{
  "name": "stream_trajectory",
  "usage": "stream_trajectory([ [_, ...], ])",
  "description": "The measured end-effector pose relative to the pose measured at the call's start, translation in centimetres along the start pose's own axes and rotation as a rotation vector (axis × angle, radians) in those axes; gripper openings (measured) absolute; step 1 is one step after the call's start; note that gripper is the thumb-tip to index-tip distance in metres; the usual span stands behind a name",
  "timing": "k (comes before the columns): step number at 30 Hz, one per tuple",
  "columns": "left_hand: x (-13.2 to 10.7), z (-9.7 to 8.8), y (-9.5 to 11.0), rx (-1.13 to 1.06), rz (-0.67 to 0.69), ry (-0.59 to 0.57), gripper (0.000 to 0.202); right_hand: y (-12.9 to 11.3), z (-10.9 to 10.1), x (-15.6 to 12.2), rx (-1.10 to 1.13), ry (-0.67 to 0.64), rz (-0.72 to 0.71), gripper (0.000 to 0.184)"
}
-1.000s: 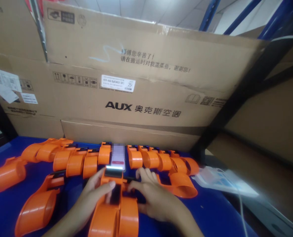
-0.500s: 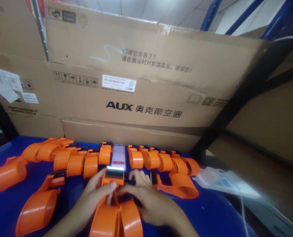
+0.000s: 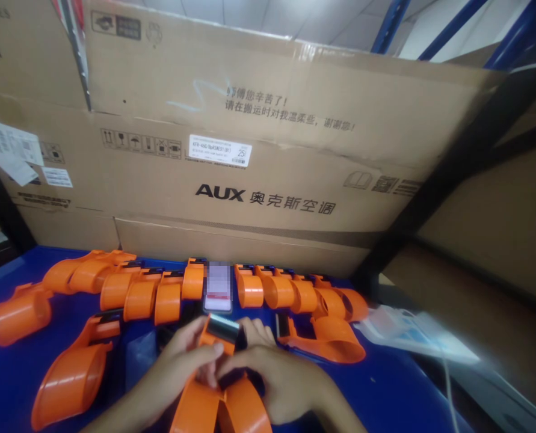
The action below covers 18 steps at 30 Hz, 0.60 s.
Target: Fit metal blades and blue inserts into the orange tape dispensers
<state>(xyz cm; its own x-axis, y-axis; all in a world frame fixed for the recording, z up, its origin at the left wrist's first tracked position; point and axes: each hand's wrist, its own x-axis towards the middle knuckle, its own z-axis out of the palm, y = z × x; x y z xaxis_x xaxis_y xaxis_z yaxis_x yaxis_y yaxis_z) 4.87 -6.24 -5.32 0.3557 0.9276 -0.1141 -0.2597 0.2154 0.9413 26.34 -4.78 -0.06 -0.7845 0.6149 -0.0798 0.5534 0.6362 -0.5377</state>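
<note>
An orange tape dispenser (image 3: 218, 403) with a metal blade end (image 3: 222, 329) is held between both hands near the lower centre. My left hand (image 3: 180, 367) grips its left side, thumb pressed on top. My right hand (image 3: 272, 376) wraps its right side, fingers curled over the black part near the blade. A phone (image 3: 218, 288) lies flat just beyond the blade, screen up. A row of orange dispensers (image 3: 168, 291) lies along the blue table (image 3: 385, 385) behind the hands.
Large cardboard boxes (image 3: 258, 156) stand right behind the row. More orange dispensers lie at left (image 3: 69, 379) and right (image 3: 335, 340). A clear plastic bag (image 3: 412, 337) and a white cable (image 3: 446, 385) lie at the right edge. A dark shelf post (image 3: 434, 186) leans on the right.
Both hands pulled the dispenser nearer and tilted its blade end to the right, uncovering the phone's lower edge. The hands closed in together over the dispenser's top.
</note>
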Motion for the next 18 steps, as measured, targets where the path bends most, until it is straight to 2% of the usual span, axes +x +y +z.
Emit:
stream_trajectory([
  [2,-0.12,0.14,0.28,0.013,0.003,-0.006,0.029,0.11,0.06,-0.02,0.0,0.0,0.023,0.045],
  [7,-0.3,0.25,0.83,0.003,0.018,0.0,0.031,0.38,0.29,0.05,0.007,0.031,0.054,0.027],
  [11,-0.19,-0.03,0.89,0.012,0.03,0.03,0.038,0.7,0.47,-0.05,0.008,0.062,0.101,0.024],
  [18,-0.06,-0.3,0.77,0.043,0.059,0.038,0.033,0.99,0.88,0.03,0.026,0.122,0.148,0.02],
])
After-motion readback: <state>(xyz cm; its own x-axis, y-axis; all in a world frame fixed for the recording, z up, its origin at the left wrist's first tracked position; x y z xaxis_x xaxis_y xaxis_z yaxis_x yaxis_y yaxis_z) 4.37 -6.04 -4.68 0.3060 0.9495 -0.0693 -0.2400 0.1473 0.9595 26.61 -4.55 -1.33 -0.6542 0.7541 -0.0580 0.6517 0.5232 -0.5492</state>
